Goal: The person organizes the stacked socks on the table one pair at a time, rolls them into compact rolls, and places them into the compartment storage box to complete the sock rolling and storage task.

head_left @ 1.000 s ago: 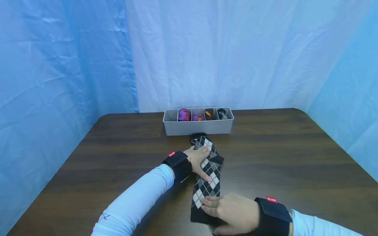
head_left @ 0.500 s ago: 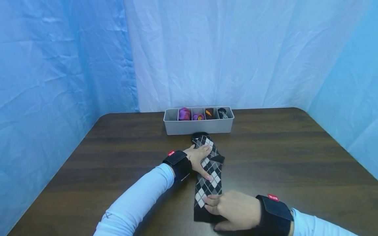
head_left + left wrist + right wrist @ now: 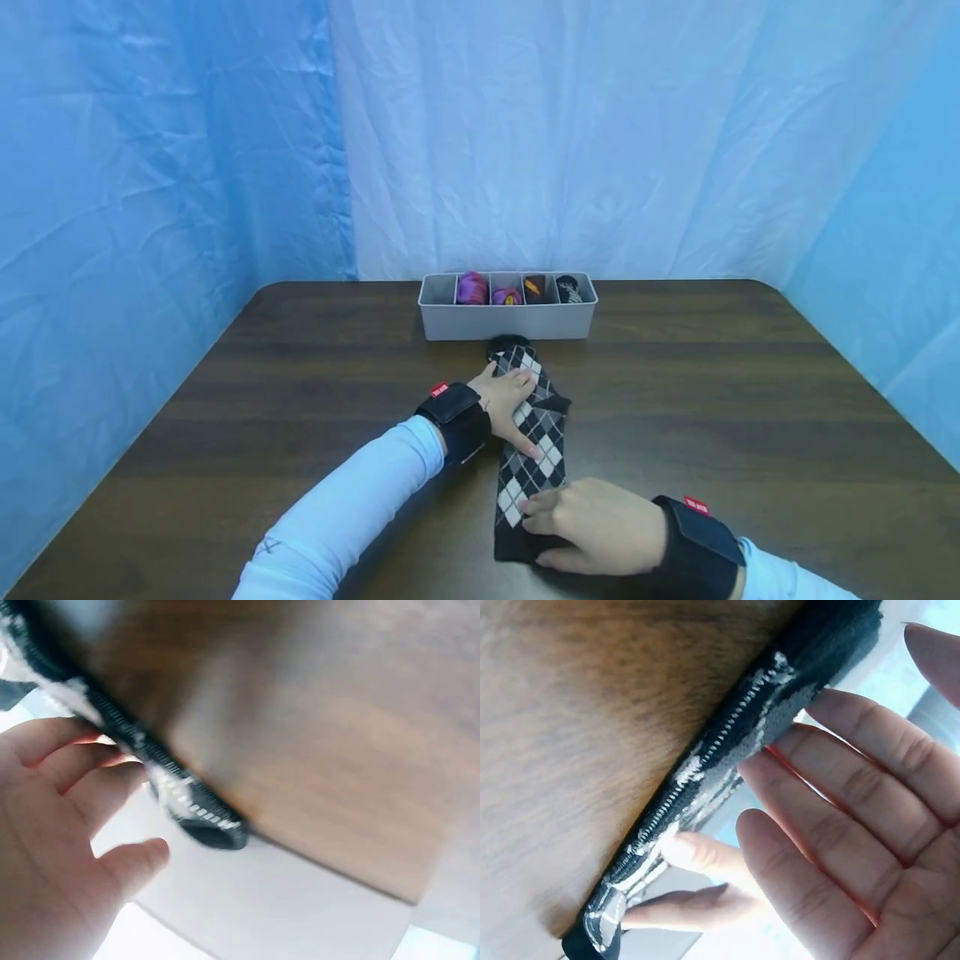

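Note:
An argyle sock (image 3: pixel 528 471) in black, grey and white lies stretched flat on the table, its black toe toward the box and its black cuff nearest me. My left hand (image 3: pixel 506 404) rests on the foot part with spread fingers. Near the cuff, the fingertips of my right hand (image 3: pixel 600 529) touch the leg of the sock. The left wrist view has the left hand (image 3: pixel 60 802) beside the sock's edge (image 3: pixel 206 817), thumb apart. In the right wrist view the right hand's fingers (image 3: pixel 862 780) are extended against the sock. Whether a second sock lies underneath, I cannot tell.
A grey divided box (image 3: pixel 506 323) stands just beyond the toe. Its compartments hold a purple rolled sock (image 3: pixel 472 288), a smaller purple one (image 3: pixel 507 297), a brown one (image 3: pixel 535 289) and a black-and-white one (image 3: pixel 568 289). Blue curtains (image 3: pixel 150 167) surround the dark wooden table (image 3: pixel 712 375).
The right hand and the cuff end of the sock have shifted slightly right and away from me. My left hand has stayed nearly still on the sock.

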`<act>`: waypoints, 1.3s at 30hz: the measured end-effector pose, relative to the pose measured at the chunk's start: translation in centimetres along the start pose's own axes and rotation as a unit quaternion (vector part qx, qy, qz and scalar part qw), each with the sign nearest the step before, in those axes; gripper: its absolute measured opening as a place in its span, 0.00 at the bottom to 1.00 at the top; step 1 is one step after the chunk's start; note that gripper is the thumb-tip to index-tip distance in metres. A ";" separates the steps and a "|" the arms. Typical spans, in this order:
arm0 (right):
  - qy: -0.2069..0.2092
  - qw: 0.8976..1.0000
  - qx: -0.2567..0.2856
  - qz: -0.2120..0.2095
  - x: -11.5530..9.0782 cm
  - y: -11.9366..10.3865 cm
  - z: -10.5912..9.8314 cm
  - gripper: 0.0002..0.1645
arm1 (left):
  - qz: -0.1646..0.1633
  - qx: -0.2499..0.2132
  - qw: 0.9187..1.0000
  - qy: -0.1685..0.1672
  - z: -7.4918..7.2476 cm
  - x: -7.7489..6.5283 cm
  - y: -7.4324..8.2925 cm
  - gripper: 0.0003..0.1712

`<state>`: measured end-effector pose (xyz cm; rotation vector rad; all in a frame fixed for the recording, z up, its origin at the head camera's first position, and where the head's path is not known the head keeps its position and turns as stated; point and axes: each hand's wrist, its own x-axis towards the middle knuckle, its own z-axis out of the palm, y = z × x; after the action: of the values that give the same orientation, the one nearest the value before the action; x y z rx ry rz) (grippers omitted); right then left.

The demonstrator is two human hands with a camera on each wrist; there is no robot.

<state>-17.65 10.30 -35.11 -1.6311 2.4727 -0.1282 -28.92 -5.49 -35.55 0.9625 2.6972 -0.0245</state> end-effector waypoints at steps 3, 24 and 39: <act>0.039 0.999 0.004 -0.006 -0.1 -0.2 0.1 0.18 | 0.025 0.001 0.999 0.037 -0.1 -1.6 0.6 0.52; 0.046 0.997 -0.025 0.061 -0.8 -0.5 -0.6 0.10 | 0.202 0.072 0.971 0.106 2.6 -10.1 4.1 0.15; -0.008 0.995 0.000 0.104 -0.7 -1.1 -0.5 0.12 | 0.195 0.089 0.965 0.149 3.5 -10.4 5.1 0.07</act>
<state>-16.53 10.52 -34.38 -1.3584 2.6109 -0.0863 -17.12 -8.31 -35.81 1.6599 2.7447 -0.0461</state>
